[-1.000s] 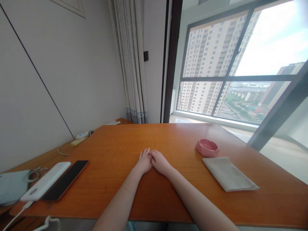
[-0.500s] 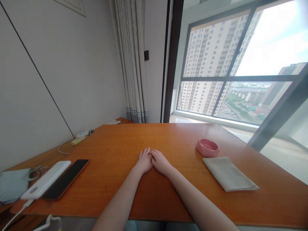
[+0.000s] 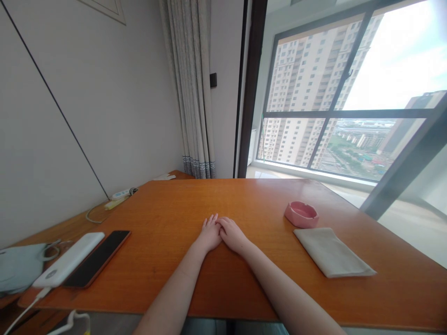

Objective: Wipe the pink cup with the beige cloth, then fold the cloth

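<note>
My left hand (image 3: pixel 210 234) lies palm down on the wooden table (image 3: pixel 251 200), its fingers stretched forward and nothing in its grasp. Over its inner edge rests my right hand (image 3: pixel 232 235), also palm down, the fingers laid loosely across the left hand. No object is held by either hand. To the right of both hands sit a pink ashtray-like dish (image 3: pixel 301 221) with angular sides and, just in front of it, a folded grey-beige cloth (image 3: pixel 331 253). Neither is touched.
On the left lie a black-screened phone (image 3: pixel 99 259), a white power bank (image 3: pixel 70 260) with a cable plugged in, and a pale blue pouch (image 3: pixel 21 267). A power strip (image 3: pixel 120 194) lies by the wall. Behind the table hang curtains (image 3: pixel 193 93) beside a large window.
</note>
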### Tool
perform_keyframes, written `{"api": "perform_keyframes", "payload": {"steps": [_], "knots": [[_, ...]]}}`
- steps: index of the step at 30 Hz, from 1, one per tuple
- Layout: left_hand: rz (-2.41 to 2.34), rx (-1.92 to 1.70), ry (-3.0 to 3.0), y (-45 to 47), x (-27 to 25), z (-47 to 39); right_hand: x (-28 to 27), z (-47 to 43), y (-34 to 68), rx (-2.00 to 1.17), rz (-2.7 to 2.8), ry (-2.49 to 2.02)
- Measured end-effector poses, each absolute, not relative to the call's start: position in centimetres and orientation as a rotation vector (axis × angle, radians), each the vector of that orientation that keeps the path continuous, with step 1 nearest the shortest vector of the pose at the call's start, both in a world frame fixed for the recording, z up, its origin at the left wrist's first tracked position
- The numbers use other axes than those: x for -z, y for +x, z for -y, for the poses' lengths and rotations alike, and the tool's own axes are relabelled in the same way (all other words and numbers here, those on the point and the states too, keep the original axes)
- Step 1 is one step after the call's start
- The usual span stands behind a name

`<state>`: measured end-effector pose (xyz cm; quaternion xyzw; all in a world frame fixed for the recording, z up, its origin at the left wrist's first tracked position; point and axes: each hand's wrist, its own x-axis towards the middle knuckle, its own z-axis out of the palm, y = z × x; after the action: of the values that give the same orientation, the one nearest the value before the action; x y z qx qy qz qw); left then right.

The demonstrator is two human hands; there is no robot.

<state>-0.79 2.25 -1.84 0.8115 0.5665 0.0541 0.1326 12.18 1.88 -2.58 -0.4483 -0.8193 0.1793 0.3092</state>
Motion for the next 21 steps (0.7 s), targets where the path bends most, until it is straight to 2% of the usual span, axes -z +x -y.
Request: {"api": "perform_keyframes", "payload": {"steps": [21], "knots": [[-1.637, -0.187, 2.351, -0.78, 1.65, -1.98, 2.63, -1.81, 12.22, -0.492, 2.156, -1.197]]}}
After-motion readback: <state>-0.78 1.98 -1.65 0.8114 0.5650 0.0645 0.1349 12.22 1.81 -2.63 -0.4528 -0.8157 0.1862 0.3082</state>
